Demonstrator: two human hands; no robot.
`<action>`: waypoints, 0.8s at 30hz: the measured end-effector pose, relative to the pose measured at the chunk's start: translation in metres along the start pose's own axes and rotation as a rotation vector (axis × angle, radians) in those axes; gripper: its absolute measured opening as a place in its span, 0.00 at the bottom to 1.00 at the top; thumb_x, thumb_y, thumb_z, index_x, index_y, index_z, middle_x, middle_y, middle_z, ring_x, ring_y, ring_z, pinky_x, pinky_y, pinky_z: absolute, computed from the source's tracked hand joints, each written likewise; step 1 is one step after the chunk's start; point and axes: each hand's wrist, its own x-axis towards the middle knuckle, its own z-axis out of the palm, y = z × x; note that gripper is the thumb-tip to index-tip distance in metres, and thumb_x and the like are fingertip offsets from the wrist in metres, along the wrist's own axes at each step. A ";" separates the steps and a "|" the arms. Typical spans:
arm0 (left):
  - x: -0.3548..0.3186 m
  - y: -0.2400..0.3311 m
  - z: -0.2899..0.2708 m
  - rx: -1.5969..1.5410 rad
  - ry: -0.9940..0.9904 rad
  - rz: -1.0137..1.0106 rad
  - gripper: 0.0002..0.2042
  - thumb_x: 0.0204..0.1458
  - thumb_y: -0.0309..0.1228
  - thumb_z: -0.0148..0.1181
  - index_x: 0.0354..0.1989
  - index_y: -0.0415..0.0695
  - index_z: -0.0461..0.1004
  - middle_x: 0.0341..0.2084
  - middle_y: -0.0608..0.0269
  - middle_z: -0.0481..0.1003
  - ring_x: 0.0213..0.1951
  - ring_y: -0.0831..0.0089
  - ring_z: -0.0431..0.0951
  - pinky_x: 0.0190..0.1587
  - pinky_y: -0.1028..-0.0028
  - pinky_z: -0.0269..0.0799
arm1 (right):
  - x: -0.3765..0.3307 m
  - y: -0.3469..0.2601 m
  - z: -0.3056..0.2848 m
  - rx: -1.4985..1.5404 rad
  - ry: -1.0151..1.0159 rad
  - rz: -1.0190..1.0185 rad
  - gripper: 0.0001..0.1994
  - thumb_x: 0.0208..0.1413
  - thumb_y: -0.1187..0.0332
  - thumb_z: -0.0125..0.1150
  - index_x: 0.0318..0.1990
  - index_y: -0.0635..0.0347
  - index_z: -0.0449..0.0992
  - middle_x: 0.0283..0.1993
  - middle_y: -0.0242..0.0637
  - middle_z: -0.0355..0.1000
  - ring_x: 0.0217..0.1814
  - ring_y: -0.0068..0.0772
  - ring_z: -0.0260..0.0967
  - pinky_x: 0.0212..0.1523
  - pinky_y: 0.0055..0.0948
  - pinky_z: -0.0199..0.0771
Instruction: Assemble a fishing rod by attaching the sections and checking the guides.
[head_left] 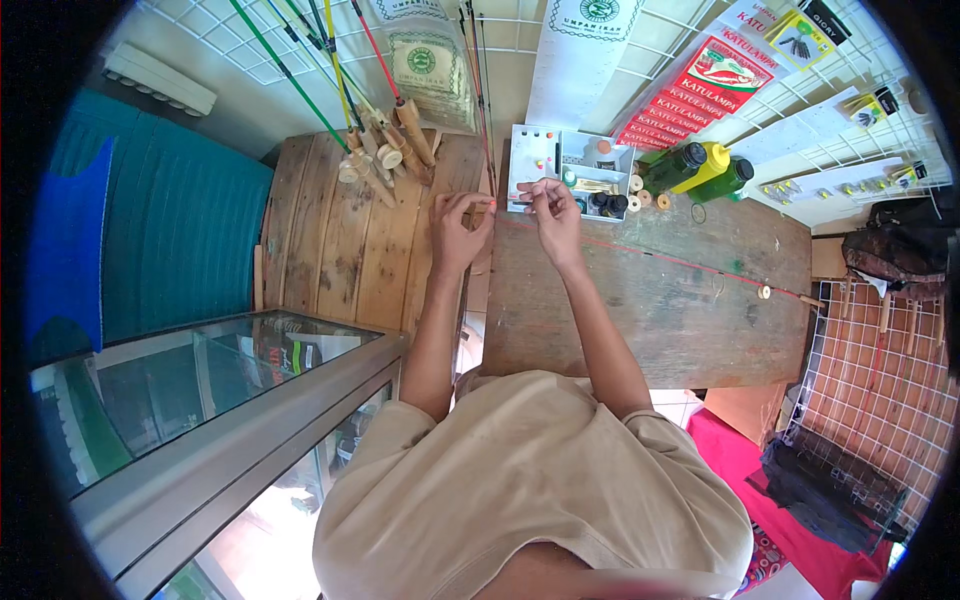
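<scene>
My left hand (460, 238) is closed in a pinch above the gap between two wooden tabletops. A small orange-red bead-like piece (491, 204) shows at its fingertips. To the right, my right hand (556, 220) is also pinched, over the near edge of a white compartment box (545, 216). What its fingers hold is too small to make out; a fine line between the hands cannot be made out. Small coloured pieces (540, 163), dark-capped bottles (610, 204) and little sticks lie in the box. A thin red fishing rod (690, 267) lies across the right tabletop, its tip end near my hands.
Several fishing rods with cork grips (410, 130) lean at the back left. Green and yellow bottles (705, 168) and wooden spools (640, 198) stand right of the box. A glass display case (240, 400) fills the near left. Hanging packets (700, 85) line the wire grid behind.
</scene>
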 end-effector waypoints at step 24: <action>-0.009 -0.037 -0.022 0.202 0.027 -0.108 0.06 0.47 0.31 0.63 0.33 0.47 0.77 0.33 0.62 0.77 0.43 0.59 0.70 0.51 0.64 0.62 | 0.011 0.016 0.003 0.301 0.009 0.074 0.07 0.67 0.66 0.40 0.41 0.61 0.60 0.43 0.51 0.73 0.45 0.42 0.74 0.46 0.35 0.75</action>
